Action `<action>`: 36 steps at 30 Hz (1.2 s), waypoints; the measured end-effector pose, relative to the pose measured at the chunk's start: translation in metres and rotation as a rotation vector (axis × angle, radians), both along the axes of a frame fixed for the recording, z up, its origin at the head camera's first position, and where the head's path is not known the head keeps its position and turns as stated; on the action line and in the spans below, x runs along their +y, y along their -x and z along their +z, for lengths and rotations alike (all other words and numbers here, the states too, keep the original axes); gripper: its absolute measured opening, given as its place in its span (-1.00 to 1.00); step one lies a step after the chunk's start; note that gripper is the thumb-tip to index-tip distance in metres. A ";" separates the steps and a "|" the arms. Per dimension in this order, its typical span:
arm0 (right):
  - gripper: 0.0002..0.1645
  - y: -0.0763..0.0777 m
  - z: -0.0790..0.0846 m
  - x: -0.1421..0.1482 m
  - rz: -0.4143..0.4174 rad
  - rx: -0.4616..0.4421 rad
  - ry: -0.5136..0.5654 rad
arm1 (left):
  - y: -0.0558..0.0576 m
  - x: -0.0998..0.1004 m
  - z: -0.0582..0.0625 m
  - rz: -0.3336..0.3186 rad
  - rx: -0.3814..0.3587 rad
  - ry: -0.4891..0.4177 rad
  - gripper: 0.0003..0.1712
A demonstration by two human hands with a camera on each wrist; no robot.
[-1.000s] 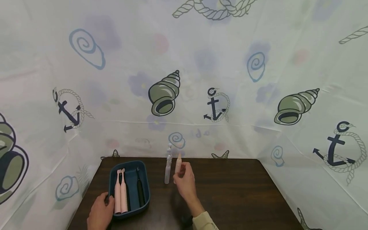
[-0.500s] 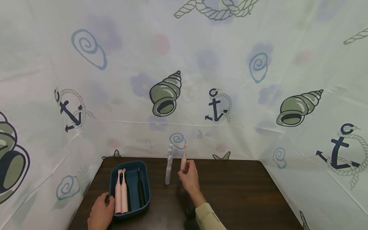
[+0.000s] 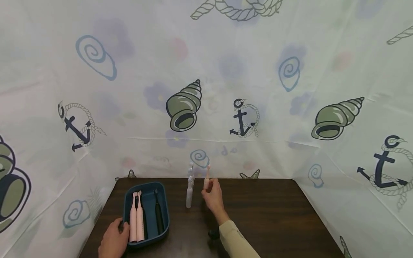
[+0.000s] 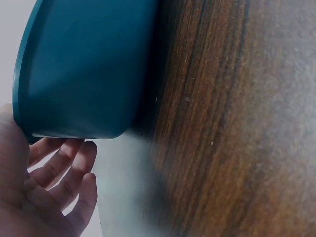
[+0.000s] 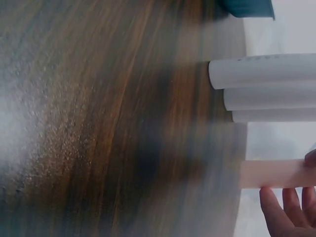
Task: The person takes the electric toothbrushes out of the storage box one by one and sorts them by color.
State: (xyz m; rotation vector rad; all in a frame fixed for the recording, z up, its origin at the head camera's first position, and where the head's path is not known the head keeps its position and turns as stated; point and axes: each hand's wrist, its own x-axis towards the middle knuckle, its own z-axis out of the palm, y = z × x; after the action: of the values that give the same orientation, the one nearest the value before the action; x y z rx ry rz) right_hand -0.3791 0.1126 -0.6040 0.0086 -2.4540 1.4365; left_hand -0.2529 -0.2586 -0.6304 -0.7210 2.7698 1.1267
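My left hand holds the left rim of a blue tray. In the left wrist view its fingers sit against the tray's outer wall. Inside the tray lie pink electric toothbrushes on the left and a black one on the right. My right hand pinches a light pink electric toothbrush by its handle, upright near the far table edge. To its left, white electric toothbrushes stand in a row, one behind another, apart from the pink one.
Everything is on a dark wooden table. Behind its far edge hangs a pale cloth printed with shells and anchors. A small dark object, hard to make out, is beside my right sleeve.
My right hand has moved slightly right with the pink toothbrush, away from the white ones, and then stayed almost still. The left hand keeps its place at the tray.
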 end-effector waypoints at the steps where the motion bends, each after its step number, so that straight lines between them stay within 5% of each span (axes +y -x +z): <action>1: -0.55 0.002 -0.002 0.000 0.002 -0.003 -0.001 | -0.001 0.000 0.000 0.001 -0.001 0.001 -0.32; 13: -0.61 0.025 -0.003 0.004 -0.032 0.021 0.075 | -0.002 0.000 0.006 -0.007 0.054 0.028 -0.34; 36: -0.61 0.035 -0.020 0.007 0.027 0.002 0.093 | -0.006 0.006 0.011 0.011 0.067 0.027 -0.38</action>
State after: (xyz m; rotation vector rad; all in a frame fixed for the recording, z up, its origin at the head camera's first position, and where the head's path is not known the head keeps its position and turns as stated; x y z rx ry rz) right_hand -0.4138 0.1192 -0.6245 0.0240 -2.3918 1.5597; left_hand -0.2470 -0.2526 -0.6196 -0.7149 2.8446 1.1381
